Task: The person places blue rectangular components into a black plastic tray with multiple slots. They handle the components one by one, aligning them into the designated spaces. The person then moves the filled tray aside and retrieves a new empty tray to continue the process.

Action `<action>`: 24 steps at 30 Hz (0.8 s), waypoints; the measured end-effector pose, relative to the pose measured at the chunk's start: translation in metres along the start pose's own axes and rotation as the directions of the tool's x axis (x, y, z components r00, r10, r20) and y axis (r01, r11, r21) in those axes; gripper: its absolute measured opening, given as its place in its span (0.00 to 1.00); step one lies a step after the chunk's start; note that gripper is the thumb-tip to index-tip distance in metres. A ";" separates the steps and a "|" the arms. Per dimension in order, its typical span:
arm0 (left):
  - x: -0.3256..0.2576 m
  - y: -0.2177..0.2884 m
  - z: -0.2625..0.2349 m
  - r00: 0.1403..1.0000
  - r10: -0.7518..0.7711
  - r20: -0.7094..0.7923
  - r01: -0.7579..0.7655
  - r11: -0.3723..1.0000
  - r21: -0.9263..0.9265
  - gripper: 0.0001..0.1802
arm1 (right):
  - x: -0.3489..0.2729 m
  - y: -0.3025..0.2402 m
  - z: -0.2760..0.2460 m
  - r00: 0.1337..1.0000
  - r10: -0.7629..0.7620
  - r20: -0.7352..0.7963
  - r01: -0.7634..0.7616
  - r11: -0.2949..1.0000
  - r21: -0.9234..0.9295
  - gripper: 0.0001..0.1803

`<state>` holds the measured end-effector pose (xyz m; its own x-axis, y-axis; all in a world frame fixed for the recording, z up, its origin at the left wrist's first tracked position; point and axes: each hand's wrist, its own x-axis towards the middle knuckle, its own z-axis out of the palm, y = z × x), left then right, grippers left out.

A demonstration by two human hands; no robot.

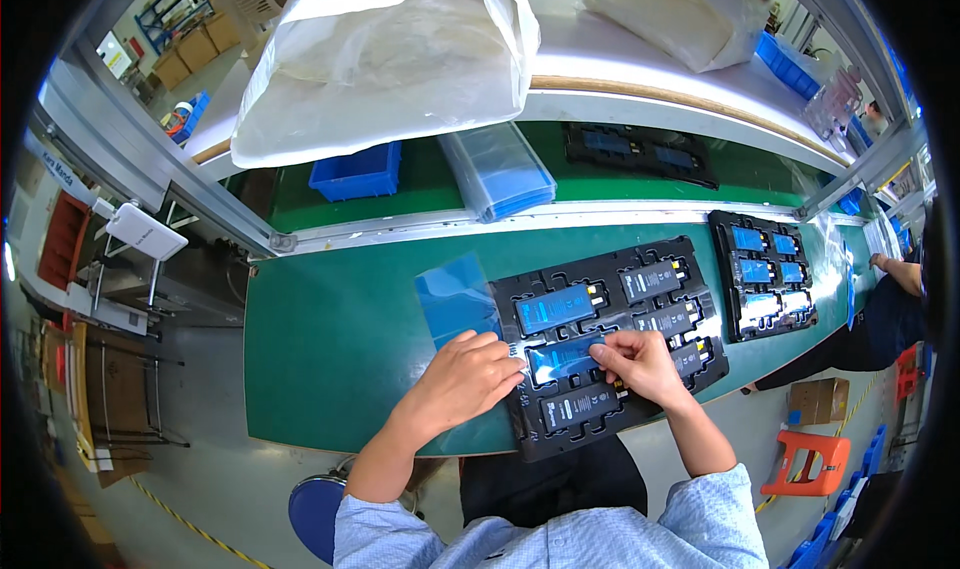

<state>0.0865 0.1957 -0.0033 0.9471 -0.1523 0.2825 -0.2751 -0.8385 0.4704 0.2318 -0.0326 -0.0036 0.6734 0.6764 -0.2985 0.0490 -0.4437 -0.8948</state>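
Observation:
A black moulded tray (512, 314) lies slightly turned on the green table, holding several flat batteries. The upper left battery (555, 310) is covered in blue film, while the lower left battery (580, 406) looks dark and uncovered. Over the middle left battery lies a shiny strip of blue film (562, 360). My left hand (470, 377) is closed, its fingertips at the film's left end. At the right end, my right hand (640, 365) pinches the film with thumb and fingers. Blue film sheets (455, 299) lie beside the tray, partly beneath its left edge.
A second black tray (735, 309) with blue-covered batteries stands at the right. Behind the table are a blue bin (357, 173), a stack of clear sleeves (497, 174) and another black tray (640, 154). A large white bag (385, 69) overhangs the shelf. A person (890, 304) is at the far right.

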 end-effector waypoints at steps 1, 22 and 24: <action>0.000 0.000 0.000 1.000 0.000 0.004 0.000 1.000 -0.005 0.08 | 0.000 -0.001 0.000 1.000 0.003 0.002 -0.003 1.000 -0.003 0.15; 0.003 0.006 0.007 0.994 0.043 0.105 -0.050 0.997 0.066 0.12 | -0.008 -0.007 0.015 0.922 -0.369 -0.114 0.249 0.794 -0.555 0.14; 0.004 0.006 0.007 0.997 0.067 0.048 -0.069 0.996 0.050 0.11 | -0.015 -0.019 0.021 0.790 -0.545 -0.281 0.209 0.671 -0.712 0.16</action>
<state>0.0897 0.1867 -0.0056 0.9335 -0.2329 0.2728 -0.3314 -0.8508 0.4077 0.2057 -0.0223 0.0108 0.7126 0.6109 0.3450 0.6988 -0.5742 -0.4265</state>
